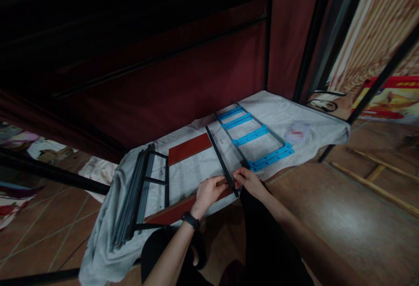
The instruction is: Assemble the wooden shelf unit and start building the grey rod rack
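My left hand (209, 192) and my right hand (249, 179) meet at the near end of a long black metal bar (220, 158) that lies slanted across a grey cloth (278, 114). Both hands have their fingers curled and pinched at the bar's end, where it crosses a red-brown wooden board (178, 209) along the cloth's near edge. I cannot make out any small part between the fingers. A black watch sits on my left wrist.
A black frame with blue cross plates (258, 144) lies to the right of the bar. Another red-brown board (190, 148) and a stack of grey-black rails (134, 194) lie to the left. Dark red panels in a black frame rise behind. Wooden slats (376, 181) lie on the tiled floor.
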Demonstrator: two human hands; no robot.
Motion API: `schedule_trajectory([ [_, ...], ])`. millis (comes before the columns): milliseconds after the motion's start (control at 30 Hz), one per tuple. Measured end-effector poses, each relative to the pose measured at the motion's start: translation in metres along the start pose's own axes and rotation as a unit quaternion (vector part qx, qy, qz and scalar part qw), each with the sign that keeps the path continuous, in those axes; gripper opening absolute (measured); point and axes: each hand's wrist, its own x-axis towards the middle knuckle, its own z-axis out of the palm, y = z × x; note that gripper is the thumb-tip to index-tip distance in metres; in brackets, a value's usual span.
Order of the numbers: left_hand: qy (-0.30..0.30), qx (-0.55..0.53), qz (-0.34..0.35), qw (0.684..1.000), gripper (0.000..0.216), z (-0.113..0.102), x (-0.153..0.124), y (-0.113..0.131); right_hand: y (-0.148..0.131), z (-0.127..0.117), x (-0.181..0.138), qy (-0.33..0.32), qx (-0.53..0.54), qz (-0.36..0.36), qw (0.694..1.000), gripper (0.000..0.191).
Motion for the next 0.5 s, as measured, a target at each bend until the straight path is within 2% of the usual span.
schedule_trajectory([
  [167, -0.003, 0.008, -0.005, 1.000, 0.033, 0.000, -0.002, 0.001, -0.002, 0.002, -0.006, 0.023, -0.030, -0.010, 0.999, 0.029],
  [367, -0.005, -0.008, -0.006, 1.000, 0.033, -0.001, 0.000, -0.001, -0.011, -0.006, -0.005, -0.011, -0.095, -0.054, 0.994, 0.022],
  [500, -0.004, -0.014, -0.004, 1.000, 0.033, -0.001, 0.001, -0.002, -0.010, -0.004, -0.003, -0.020, -0.093, -0.060, 0.994, 0.024],
])
